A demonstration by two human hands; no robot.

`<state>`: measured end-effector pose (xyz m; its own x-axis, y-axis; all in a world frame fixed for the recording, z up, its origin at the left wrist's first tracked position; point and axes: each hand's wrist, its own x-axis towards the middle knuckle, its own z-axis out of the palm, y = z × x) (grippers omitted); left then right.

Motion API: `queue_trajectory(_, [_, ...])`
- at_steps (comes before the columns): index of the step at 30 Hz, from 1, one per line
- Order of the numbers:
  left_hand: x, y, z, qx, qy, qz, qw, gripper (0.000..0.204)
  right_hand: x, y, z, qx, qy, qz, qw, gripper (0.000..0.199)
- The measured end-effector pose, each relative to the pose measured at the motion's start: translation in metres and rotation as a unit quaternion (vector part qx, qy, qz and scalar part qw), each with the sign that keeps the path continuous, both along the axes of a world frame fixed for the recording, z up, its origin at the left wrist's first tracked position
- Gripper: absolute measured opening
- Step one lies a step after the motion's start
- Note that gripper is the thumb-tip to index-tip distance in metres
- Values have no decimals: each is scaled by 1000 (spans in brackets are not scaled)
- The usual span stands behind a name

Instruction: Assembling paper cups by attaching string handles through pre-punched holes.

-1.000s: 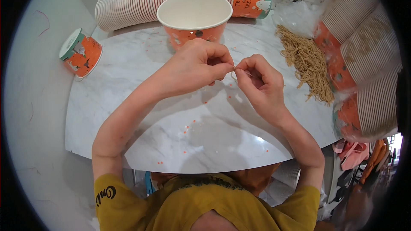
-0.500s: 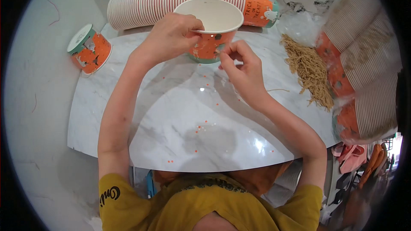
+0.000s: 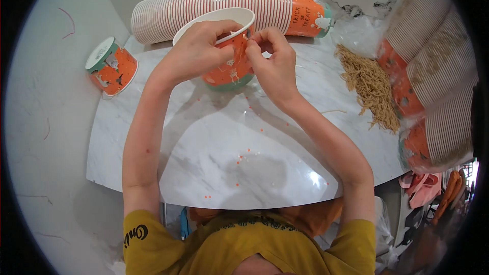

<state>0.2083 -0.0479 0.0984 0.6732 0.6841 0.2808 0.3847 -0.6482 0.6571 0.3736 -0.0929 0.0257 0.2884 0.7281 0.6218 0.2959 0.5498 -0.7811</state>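
The orange paper cup (image 3: 226, 58) sits tilted on the white marble tabletop (image 3: 244, 147), its open mouth turned up and away toward the far side; the left hand (image 3: 198, 53) wraps over its near rim and wall, grip clenched on the cup so that it stays steady at that angle. The right hand (image 3: 275, 66) comes in from the other side, thumb and forefinger pinched together right at the rim beside the left fingertips — the grip looks closed on something thin, but what it is stays too small to tell. Both hands meet at one spot on the rim, which suggests fine work there; the tilt brings that edge within easy reach.

Behind the cup lies a long nested stack of cups (image 3: 224, 7) on its side, close at hand; a single cup (image 3: 109, 66) lies tipped over at the left edge of the tabletop, well apart. To the right a heap of tan fibre strands (image 3: 369, 84) lies spread out, and beyond it more bagged cup stacks (image 3: 433, 71) lean in — all within arm's reach. Small orange specks (image 3: 243, 157) dot the marble.
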Motion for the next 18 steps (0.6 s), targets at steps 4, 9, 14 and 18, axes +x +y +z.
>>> queue_trajectory(4, [-5, 3, -2, -13, -11, -3, 1000, 41, -3, 3, -1, -4, 7, -1, 1000, 10])
queue_trajectory(9, [-3, 6, -4, 3, -25, -20, 999, 41, 2, 7, -1, -24, 34, 13, 999, 9])
queue_trajectory(14, [-1, 5, -3, -7, -21, -20, 1000, 40, 2, 6, -1, -30, 29, 11, 999, 9])
queue_trajectory(18, [-2, 4, -5, 21, -19, -30, 999, 40, 3, 5, -2, -33, 16, 6, 999, 9])
